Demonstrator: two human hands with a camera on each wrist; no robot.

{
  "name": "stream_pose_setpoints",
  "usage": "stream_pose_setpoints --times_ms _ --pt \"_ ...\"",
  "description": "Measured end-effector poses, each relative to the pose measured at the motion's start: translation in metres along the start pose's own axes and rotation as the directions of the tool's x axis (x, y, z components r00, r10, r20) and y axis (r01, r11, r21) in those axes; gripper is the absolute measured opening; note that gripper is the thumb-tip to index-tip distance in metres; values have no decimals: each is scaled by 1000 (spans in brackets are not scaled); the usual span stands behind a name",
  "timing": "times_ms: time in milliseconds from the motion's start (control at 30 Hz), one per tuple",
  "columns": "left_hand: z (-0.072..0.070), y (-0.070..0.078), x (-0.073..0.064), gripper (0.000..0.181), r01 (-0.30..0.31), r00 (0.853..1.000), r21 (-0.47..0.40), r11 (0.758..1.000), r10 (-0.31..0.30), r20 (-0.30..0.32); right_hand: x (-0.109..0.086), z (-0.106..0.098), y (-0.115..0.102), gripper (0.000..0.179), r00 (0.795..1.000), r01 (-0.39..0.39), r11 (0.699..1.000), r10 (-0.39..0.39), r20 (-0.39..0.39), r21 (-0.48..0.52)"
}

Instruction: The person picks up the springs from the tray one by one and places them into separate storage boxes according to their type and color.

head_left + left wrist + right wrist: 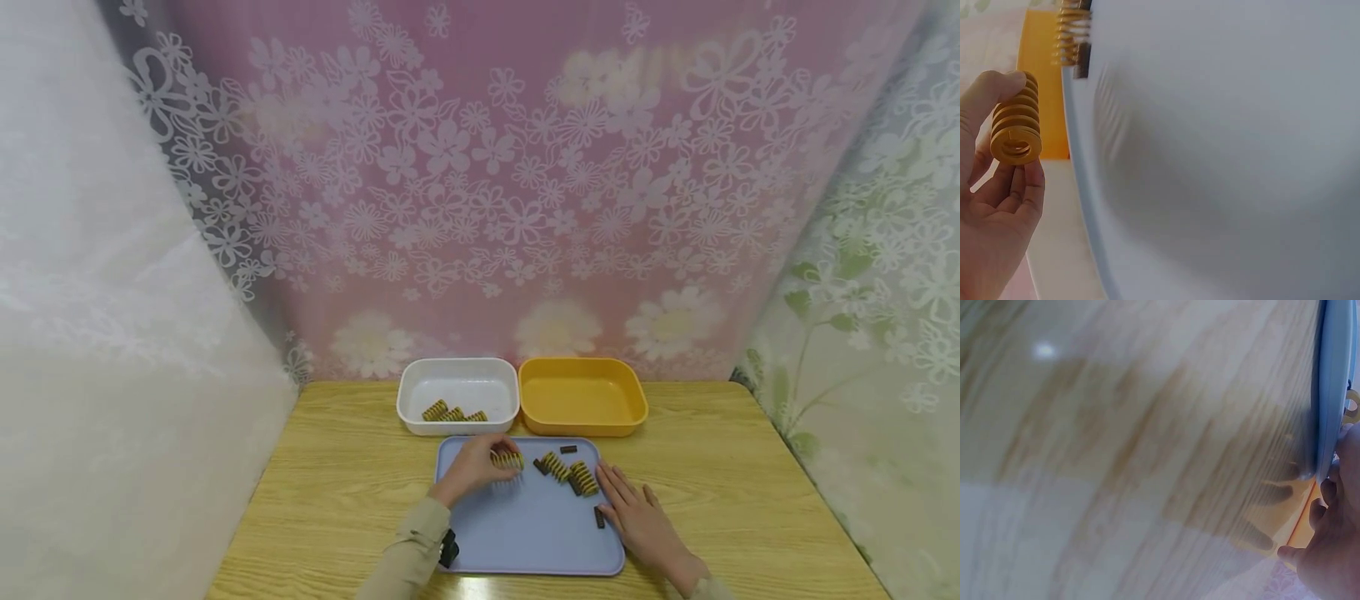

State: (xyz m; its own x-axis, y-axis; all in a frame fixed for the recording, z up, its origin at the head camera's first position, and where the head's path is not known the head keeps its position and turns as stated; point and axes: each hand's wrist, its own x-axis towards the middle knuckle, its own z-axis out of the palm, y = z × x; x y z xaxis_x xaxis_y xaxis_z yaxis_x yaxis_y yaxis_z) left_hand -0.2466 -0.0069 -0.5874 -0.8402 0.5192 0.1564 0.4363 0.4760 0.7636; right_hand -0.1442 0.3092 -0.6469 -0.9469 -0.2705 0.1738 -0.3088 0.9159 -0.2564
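Observation:
My left hand pinches a yellow coil spring between thumb and fingers, above the upper left of the blue tray. In the left wrist view that spring shows its flat ring end, clear of the tray. Two more yellow springs lie on the tray's right half, with several short dark brown cylindrical pieces around them. At the tray's right edge rests my right hand, fingers extended and holding nothing, the thumb side near a dark piece.
Behind the tray, a white bin holds three yellow springs. To its right stands a yellow-orange bin. Everything sits on a wood-grain table, with floral curtains behind and at the sides.

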Motion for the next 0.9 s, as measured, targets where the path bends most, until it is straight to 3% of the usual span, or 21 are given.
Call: stream_pose_setpoints --times_ms 267,500,700,900 --pt "-26 -3 23 28 -50 995 9 999 51 -88 -4 0 4 57 999 12 1000 -13 -52 -18" --pt "-45 -9 47 25 5 982 56 998 6 -190 -6 -5 1 56 992 54 998 -56 -113 -21" --pt "-50 -19 64 25 20 970 86 996 2 -243 -6 -7 -2 55 995 46 999 -46 -86 -7" --pt "-48 -35 77 23 52 972 142 988 -17 -234 -4 -7 -6 55 996 38 999 -38 -76 -3"
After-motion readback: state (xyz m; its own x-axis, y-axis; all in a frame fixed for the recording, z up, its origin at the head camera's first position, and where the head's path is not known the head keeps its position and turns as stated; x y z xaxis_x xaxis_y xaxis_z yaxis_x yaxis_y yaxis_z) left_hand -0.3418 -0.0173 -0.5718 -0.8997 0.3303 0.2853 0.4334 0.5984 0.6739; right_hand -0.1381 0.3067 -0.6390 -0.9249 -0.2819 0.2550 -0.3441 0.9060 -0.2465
